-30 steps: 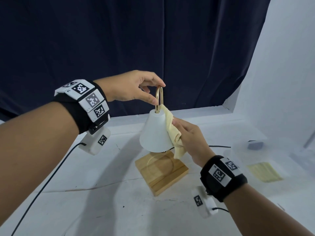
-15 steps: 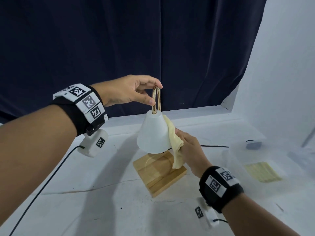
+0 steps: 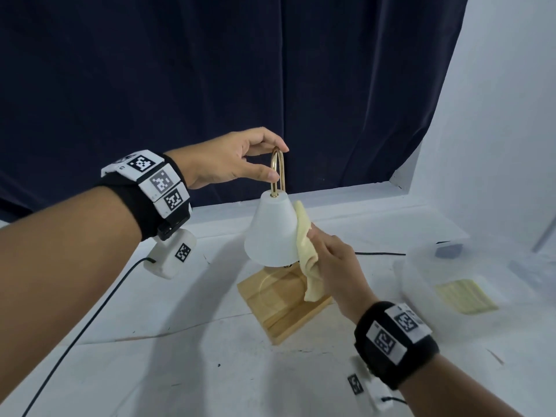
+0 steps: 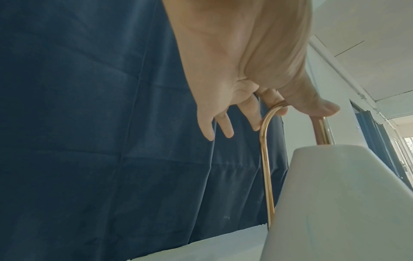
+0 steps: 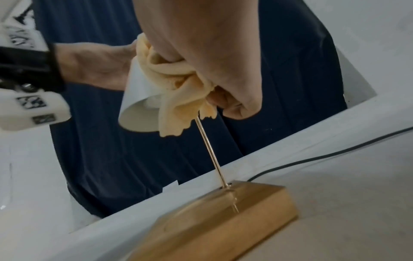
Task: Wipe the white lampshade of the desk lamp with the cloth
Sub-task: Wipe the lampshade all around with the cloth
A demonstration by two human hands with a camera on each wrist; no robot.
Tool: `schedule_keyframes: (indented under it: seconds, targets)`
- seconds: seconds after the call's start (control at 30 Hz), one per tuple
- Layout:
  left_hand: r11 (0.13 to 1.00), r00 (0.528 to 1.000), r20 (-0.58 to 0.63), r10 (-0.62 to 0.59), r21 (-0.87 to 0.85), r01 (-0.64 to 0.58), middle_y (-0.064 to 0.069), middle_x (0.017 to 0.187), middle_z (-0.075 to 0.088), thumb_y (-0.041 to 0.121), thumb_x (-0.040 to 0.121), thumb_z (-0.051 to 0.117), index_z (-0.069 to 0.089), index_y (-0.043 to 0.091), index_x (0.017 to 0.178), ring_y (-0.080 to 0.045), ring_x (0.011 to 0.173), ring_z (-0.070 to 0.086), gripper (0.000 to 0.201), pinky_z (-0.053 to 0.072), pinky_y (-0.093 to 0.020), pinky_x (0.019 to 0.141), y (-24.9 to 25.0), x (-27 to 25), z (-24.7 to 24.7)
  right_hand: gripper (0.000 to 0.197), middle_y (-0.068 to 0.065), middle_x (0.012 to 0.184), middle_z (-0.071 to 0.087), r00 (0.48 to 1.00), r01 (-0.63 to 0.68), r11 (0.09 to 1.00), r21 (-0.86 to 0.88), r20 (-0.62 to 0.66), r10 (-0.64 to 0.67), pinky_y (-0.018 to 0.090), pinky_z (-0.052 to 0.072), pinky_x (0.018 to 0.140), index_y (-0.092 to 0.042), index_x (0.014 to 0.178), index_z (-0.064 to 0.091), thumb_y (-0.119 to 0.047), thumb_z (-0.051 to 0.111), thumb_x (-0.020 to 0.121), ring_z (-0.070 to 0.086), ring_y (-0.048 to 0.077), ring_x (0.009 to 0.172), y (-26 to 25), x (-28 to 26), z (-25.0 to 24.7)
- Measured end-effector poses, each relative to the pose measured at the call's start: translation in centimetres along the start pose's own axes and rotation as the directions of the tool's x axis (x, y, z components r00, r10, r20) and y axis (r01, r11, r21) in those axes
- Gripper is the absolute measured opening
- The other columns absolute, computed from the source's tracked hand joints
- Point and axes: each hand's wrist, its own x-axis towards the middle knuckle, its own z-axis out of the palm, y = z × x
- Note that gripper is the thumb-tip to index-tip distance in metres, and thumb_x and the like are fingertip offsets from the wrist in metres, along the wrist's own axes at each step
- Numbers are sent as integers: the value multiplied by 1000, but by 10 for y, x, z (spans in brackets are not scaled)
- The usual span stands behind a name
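Left hand (image 3: 233, 159) pinches the brass loop (image 3: 277, 171) steady; right hand (image 3: 337, 266) grips the cloth (image 3: 305, 236): press lightly round the lampshade (image 3: 270, 233).

lampshade (image 3: 272, 233) above base (image 3: 282, 305) | cloth (image 3: 305, 251) right of lampshade | container (image 3: 451, 284) far right

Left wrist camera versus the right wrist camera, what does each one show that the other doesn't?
Only the left wrist view shows the left hand pinching the top of the gold loop. Only the right wrist view shows the right hand gripping the yellow cloth, plus the thin rod down to the wooden base. Both show the white lampshade and the dark curtain.
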Motion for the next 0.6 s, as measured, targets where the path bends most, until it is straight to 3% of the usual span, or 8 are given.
schedule_keyframes:
  seconds: [0.03, 0.1, 0.17, 0.27, 0.43, 0.53, 0.6]
  targets:
    - [1000, 1000, 1, 8, -22, -8, 21, 148, 58, 28, 81, 84, 64, 34, 130, 7, 144, 44, 54, 28, -36, 126, -2, 2, 1, 44, -17, 75, 69, 997, 80, 996, -37, -13, -81, 29, 58, 71, -62, 95, 73, -31, 45, 110, 68, 4, 73, -1, -2, 2]
    - [994, 999, 22, 45, -97, -42, 11, 144, 62, 28, 79, 84, 62, 27, 129, -1, 139, 53, 55, 37, -40, 123, -6, 5, 3, 33, -2, 78, 65, 969, 243, 958, -155, -7, -247, 42, 56, 77, -60, 122, 64, -36, 45, 109, 65, 18, 80, 0, 0, 8]
    - [984, 994, 52, 96, -157, -87, -1, 119, 68, 20, 84, 82, 56, 11, 131, -12, 117, 65, 54, 47, -39, 115, -11, 9, 6, 39, 3, 92, 56, 952, 287, 913, -291, -18, -305, 32, 50, 90, -65, 139, 45, -46, 50, 105, 59, 19, 94, 4, 3, 10]
    - [984, 993, 13, 118, -140, -115, 3, 96, 65, 13, 87, 82, 54, 1, 127, -14, 96, 64, 51, 53, -30, 100, -12, 12, 9, 47, -2, 97, 50, 938, 262, 876, -405, -108, -330, 20, 42, 92, -66, 140, 34, -47, 54, 102, 53, 13, 99, 8, 5, 11]
    - [986, 972, -171, 160, 73, -150, 4, 94, 75, 26, 82, 89, 62, 5, 111, -10, 91, 69, 44, 53, -23, 94, -16, 5, 9, 46, -2, 94, 50, 956, 174, 874, -453, -134, -260, 22, 43, 83, -52, 148, 46, -46, 52, 103, 55, 12, 92, 34, -7, 8]
    - [989, 967, -230, 111, 121, -85, 5, 98, 78, 39, 77, 91, 65, 14, 105, -14, 95, 73, 46, 55, -32, 100, -15, -3, 8, 45, 1, 95, 52, 959, 167, 888, -428, -139, -247, 24, 45, 85, -50, 149, 47, -46, 51, 104, 56, 11, 91, 38, -11, 13]
    - [988, 960, -272, 71, 150, -31, 5, 98, 79, 49, 73, 91, 66, 20, 101, -19, 98, 73, 48, 56, -38, 100, -12, -6, 11, 46, 2, 95, 53, 934, 222, 853, -473, -149, -326, 22, 43, 85, -50, 149, 44, -49, 48, 104, 53, 10, 92, 27, 0, 18]
